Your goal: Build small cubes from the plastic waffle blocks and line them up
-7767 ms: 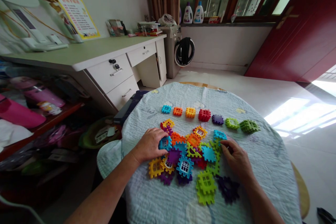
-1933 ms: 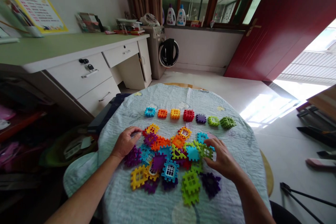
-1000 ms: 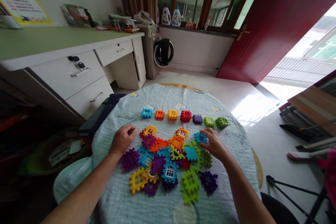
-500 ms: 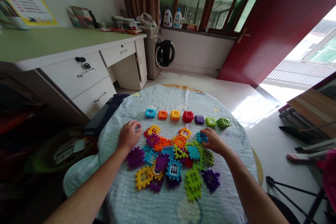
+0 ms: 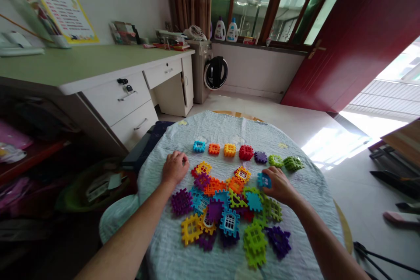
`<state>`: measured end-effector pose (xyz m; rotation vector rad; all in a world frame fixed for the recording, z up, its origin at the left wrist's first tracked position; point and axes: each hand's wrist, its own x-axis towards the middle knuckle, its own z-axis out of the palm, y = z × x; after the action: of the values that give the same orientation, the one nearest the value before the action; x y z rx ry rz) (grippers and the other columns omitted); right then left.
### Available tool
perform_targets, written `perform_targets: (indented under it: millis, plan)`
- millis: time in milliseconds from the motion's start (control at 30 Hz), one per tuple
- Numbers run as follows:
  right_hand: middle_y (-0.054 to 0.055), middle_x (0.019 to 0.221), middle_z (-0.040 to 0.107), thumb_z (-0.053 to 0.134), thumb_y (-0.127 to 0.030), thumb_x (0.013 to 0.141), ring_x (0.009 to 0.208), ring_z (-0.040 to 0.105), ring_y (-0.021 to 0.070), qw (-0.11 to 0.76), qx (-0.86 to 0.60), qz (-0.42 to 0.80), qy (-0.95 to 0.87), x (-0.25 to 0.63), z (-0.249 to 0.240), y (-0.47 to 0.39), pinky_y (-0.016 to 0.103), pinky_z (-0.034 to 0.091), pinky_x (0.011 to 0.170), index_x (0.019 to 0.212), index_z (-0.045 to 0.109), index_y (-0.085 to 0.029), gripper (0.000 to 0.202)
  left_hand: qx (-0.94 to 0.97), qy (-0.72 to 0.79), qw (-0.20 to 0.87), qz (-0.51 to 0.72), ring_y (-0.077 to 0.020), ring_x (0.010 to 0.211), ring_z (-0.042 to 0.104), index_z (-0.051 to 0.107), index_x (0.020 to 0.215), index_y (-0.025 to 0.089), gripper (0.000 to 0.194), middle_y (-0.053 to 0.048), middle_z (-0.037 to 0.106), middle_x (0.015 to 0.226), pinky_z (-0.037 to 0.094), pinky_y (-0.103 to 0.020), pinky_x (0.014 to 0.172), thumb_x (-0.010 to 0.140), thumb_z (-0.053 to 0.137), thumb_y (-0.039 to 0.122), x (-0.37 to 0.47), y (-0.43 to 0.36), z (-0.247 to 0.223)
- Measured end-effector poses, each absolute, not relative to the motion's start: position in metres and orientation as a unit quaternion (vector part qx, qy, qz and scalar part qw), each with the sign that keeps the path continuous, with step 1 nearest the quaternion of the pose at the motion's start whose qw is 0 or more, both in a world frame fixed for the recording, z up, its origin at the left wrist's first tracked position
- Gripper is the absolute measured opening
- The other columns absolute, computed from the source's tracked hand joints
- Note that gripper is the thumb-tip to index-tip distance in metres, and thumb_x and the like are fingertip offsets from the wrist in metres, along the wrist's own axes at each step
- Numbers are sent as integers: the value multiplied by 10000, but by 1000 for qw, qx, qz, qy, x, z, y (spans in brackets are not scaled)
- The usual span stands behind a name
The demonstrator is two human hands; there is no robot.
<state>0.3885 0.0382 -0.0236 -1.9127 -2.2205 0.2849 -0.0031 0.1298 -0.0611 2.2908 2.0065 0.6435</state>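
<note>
The right hand grips a small bright-blue plastic piece with notched edges; its thumb and fingers are closed on this piece. The piece is at the far right border of the colourful heap, and whether it touches the cloth below, I cannot tell. The left hand is on the opposite side, near a yellow notched window piece but apart from it. Its fingers are bent inward; whether they are fully closed, or keep something inside, I cannot tell.

Between the forearms lies the heap of flat plastic pieces, overlapping one another. At its left is a purple notched stack, and nearer to the person a yellow square frame. In the near middle lies a blue piece with white window bars. At the right there are overlapping lime-green squares, just beside a dark purple triangular piece.

Behind the heap stands a row of seven block groups, from a blue block at the left, past a red block, to a dark green block at the right. All this rests on a pale blue-green cloth, which covers the round tabletop.
</note>
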Motion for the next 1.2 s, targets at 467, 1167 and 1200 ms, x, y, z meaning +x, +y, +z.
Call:
perform_targets:
  millis: [467,1167,1200]
  plan:
    - [113,1143,565,656,-321,733,1064,474,271,135,-579,105,-797,194,13,170,373,367,918,1192,607,-188,480,753,636,13,169,-267,1382,373,505,1324,200,460,-96,504,1439,258,-481,1138,869,454,244,1,122,-69]
    - [119,1197,553,672,-392,744,1091,503,290,75,-585,137,-796,162,-13,209,382,380,886,1230,586,-222,523,746,647,13,159,-261,1392,368,491,1364,218,495,-84,479,1466,246,-476,1149,875,438,261,3,123,-69]
    - [118,1194,554,673,-390,742,1092,502,291,77,-585,137,-796,162,-13,209,384,380,887,1225,587,-223,518,746,646,13,159,-261,1390,370,493,1363,216,495,-85,482,1464,248,-476,1147,873,440,261,3,123,-69]
